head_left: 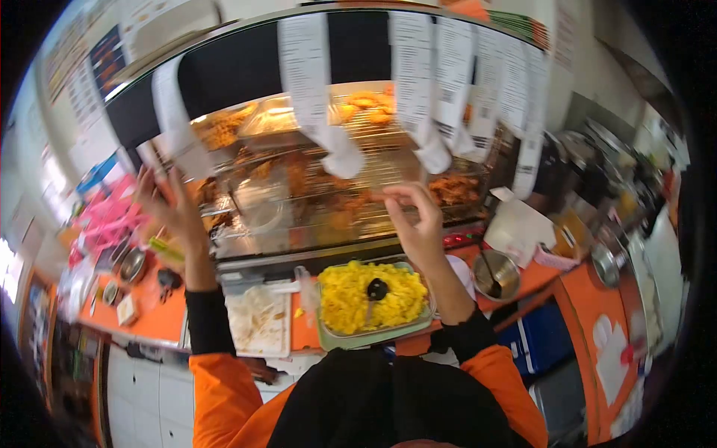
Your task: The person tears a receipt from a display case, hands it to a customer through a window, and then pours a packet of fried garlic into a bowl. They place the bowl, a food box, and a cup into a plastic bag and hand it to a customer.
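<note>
My left hand (170,213) is raised at the left end of a glass food warmer (258,187), its fingers apart and slightly blurred. Just beside it hangs a long paper order slip (170,104). In front of the warmer's middle, my right hand (420,222) hovers with thumb and forefinger apart and nothing visible between them. Below it sits a tray of yellow rice (343,299) with a black-ended spoon (377,289) stuck in it. More slips (305,67) hang along the warmer's top, and fried food (454,190) lies on racks inside.
A white cutting board (280,340) with scraps lies left of the rice. A steel pot (504,276) with a utensil stands on the right of the orange counter (160,310). Pink bags (108,213) and small bowls (133,263) are at left, a blue box (544,336) lower right.
</note>
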`<state>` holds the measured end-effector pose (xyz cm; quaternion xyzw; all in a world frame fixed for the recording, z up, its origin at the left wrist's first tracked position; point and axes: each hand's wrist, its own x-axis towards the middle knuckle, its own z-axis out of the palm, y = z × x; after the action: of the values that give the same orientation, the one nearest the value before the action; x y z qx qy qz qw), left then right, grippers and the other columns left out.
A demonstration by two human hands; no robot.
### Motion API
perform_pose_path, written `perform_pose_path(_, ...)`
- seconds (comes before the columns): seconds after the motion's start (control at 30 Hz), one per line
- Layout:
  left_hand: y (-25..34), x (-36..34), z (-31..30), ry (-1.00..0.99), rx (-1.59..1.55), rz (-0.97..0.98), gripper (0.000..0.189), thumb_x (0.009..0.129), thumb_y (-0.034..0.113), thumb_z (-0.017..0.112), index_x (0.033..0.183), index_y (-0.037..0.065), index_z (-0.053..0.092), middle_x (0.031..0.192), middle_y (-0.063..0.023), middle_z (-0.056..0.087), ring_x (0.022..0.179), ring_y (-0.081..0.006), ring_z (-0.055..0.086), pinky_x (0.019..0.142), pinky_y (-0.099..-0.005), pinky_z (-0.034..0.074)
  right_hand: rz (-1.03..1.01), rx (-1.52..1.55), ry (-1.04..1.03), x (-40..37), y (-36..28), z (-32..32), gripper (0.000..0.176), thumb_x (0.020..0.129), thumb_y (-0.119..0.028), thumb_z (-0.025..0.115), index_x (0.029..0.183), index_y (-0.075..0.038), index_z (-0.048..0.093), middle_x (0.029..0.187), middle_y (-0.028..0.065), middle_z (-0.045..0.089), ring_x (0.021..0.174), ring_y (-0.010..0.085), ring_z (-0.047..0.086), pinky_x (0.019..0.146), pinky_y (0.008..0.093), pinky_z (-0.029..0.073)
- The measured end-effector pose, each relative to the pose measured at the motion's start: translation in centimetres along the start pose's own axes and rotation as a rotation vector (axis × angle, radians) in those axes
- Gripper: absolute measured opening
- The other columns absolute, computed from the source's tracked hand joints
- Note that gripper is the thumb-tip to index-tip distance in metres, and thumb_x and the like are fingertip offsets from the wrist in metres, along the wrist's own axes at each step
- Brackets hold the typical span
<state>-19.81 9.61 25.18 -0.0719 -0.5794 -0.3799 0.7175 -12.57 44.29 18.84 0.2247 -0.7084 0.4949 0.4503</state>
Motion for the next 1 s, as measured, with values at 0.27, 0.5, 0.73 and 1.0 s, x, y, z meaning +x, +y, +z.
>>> perform_pose_path(0.27,5.1,-3.6,1.2,-0.106,0.032,0.137,0.032,0.079,0.004,0.067,0.107,0.002,0.053,0.115,-0.0127,0.055,0.106,-0.0240,0.052,0.089,-0.0332,0.040,0.126,-0.050,0.220,-0.2,2.4,-4.5,0.008,0.086,-0.006,0.061,0.093,-0.003,0.062,0.090,0.0055,0.059,0.084,0.0148,0.057,0.077,0.0275,0.046)
perform_pose_path(0.5,-3.6,0.7,0.6,-0.051,-0.206,-0.311,0.034,0.090,0.018,0.060,0.118,0.001,0.050,0.118,-0.0115,0.054,0.104,-0.0194,0.052,0.091,-0.0315,0.039,0.034,0.051,-0.015,0.7,-1.3,-2.2,0.008,0.087,-0.004,0.057,0.094,-0.001,0.060,0.092,0.0066,0.057,0.082,0.0148,0.055,0.077,0.0277,0.044)
perform_pose_path(0.73,-3.5,3.2,0.9,-0.302,-0.433,-0.354,0.027,0.092,0.022,0.060,0.105,-0.002,0.060,0.097,-0.0093,0.065,0.093,-0.0144,0.060,0.083,-0.0273,0.045,-0.032,0.261,-0.431,7.4,-8.1,11.2,0.036,0.086,-0.022,0.063,0.115,-0.003,0.055,0.115,0.0110,0.059,0.106,0.0206,0.057,0.090,0.0342,0.044)
perform_pose_path(1.0,-3.0,5.5,-0.1,-0.411,-0.782,-0.579,0.021,0.092,0.018,0.060,0.102,0.000,0.061,0.088,-0.0017,0.063,0.080,-0.0070,0.056,0.071,-0.0216,0.044,0.368,0.530,-0.486,15.2,-12.0,26.2,0.048,0.077,-0.032,0.074,0.105,0.004,0.062,0.098,0.0128,0.066,0.086,0.0166,0.064,0.074,0.0299,0.051)
